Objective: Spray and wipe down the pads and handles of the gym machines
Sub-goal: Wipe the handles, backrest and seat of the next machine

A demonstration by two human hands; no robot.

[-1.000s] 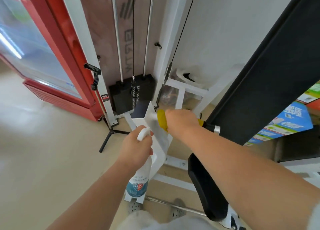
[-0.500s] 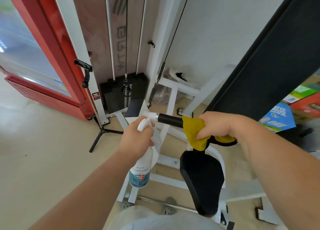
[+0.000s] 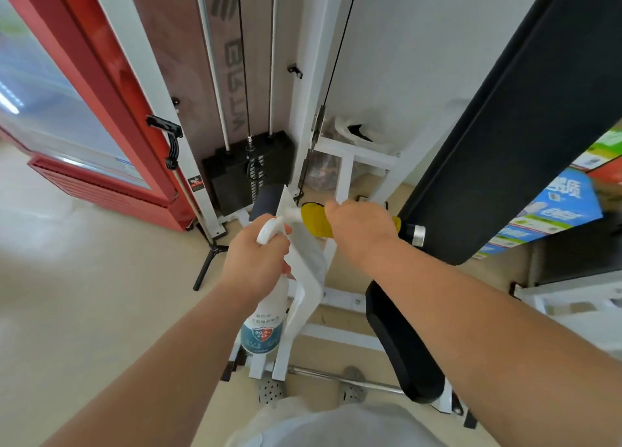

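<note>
My left hand [image 3: 255, 261] grips a white spray bottle [image 3: 264, 325] by its trigger head, the bottle hanging down with a blue label. My right hand [image 3: 361, 233] is wrapped around a yellow cloth [image 3: 314, 222] on the machine's black handle [image 3: 409, 233], whose chrome end cap shows to the right of my hand. The cloth covers the handle's inner end, close to the white frame arm [image 3: 304, 265]. Below sits the black seat pad [image 3: 400, 342]. A long black back pad [image 3: 518, 116] slants up on the right.
A black weight stack [image 3: 235, 177] with cables and guide rods stands behind the handle. A red glass-door fridge [image 3: 77, 120] is at the left, with a black tripod leg [image 3: 208, 261] by it. Printed cardboard boxes [image 3: 555, 214] lie at the right. Beige floor spreads to the left.
My right hand slid the yellow cloth leftward along the handle, from its outer end back to the inner end. The left hand and bottle stayed in place.
</note>
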